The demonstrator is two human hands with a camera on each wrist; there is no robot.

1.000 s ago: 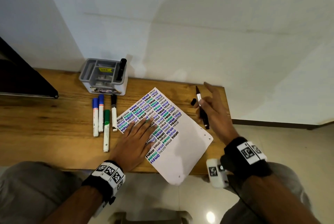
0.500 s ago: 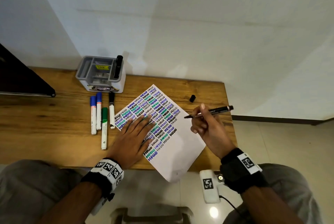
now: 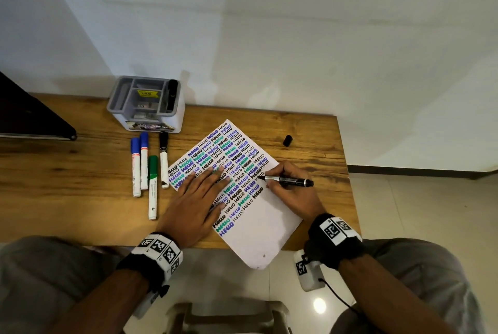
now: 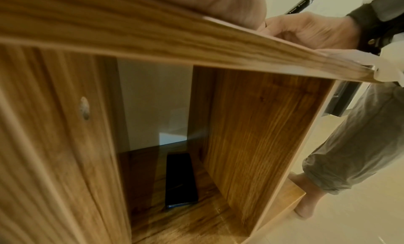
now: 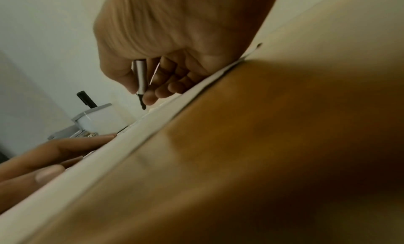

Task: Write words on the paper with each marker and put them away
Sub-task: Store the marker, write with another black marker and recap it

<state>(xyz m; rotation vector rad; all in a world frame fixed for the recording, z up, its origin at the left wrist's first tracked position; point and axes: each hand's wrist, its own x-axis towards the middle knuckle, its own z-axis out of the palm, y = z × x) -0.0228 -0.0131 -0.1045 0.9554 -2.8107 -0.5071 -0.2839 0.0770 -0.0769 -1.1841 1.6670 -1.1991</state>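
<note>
Wooden desk (image 3: 67,177) against plain white wall (image 3: 269,23) (open shelf under top), glossy pale tile floor (image 3: 417,212).

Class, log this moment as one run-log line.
right hand: grips black marker, tip at paper | left hand: flat on paper | cap: off, on table

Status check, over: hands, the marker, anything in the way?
Left hand flat on paper. Right hand grips black marker, tip at paper. Cap off, lying clear.
</note>
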